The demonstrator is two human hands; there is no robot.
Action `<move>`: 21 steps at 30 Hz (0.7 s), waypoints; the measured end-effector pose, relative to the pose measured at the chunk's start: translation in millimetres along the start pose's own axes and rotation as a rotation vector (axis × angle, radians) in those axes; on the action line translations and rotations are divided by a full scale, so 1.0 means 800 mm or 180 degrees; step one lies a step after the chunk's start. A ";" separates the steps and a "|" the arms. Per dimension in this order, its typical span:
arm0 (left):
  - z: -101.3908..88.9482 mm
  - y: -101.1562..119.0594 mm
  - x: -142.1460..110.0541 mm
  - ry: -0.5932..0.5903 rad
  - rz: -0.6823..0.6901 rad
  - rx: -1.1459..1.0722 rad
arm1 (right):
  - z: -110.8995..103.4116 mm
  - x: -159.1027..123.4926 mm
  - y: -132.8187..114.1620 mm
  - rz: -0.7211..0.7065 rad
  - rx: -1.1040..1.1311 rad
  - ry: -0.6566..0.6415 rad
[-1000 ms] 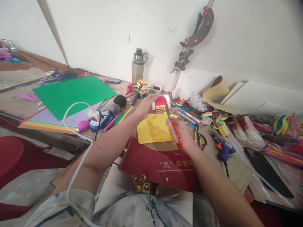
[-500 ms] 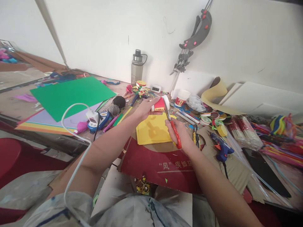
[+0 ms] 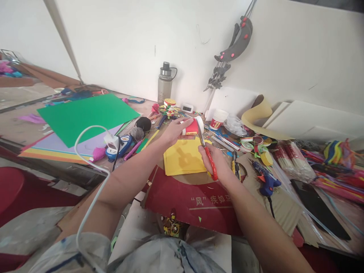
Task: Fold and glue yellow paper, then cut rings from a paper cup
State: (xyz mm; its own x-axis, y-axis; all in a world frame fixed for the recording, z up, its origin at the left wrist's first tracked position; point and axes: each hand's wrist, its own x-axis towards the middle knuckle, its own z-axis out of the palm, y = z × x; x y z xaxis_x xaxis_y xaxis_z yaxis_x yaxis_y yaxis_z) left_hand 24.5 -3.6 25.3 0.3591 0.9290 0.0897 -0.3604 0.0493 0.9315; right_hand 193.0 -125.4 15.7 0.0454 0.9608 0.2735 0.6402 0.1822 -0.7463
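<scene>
My left hand [image 3: 176,131] is closed around a red and white paper cup [image 3: 191,127], held on its side with the white end toward the right. In my right hand [image 3: 216,161] are red-handled scissors [image 3: 209,157]. Their blades point up and away and meet the cup at its white end; whether they cut into it I cannot tell. Below the cup lies a stack of yellow paper [image 3: 182,159], over brown and dark red cardboard [image 3: 190,212]. A second paper cup [image 3: 218,119] stands upright behind, to the right.
A water bottle [image 3: 165,85] stands by the wall. Green paper [image 3: 88,115] and a power strip [image 3: 119,146] with a white cable [image 3: 93,201] lie at left. On the right are a blue glue gun [image 3: 269,184], a black phone [image 3: 318,208] and bagged sticks [image 3: 294,159].
The whole view has shifted very slightly. Both hands, the cup and the scissors hold nearly the same positions.
</scene>
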 end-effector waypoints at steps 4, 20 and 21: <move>0.000 -0.001 0.001 -0.0009 0.0069 0.0049 | 0.000 0.001 0.003 0.0085 0.0081 -0.0061; 0.000 0.000 -0.004 0.0025 0.0110 0.0252 | -0.003 0.002 0.004 -0.0089 -0.0219 -0.0038; 0.000 0.000 -0.004 0.0042 0.0102 0.0269 | -0.004 0.002 0.004 -0.0087 -0.0228 -0.0032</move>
State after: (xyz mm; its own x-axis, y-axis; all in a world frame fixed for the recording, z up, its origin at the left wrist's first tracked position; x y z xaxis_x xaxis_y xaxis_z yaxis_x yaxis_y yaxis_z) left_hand 23.7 -6.8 25.0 0.3370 0.9343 0.1159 -0.2974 -0.0112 0.9547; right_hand 197.3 -123.8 15.7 0.0197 0.9578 0.2867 0.6943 0.1932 -0.6933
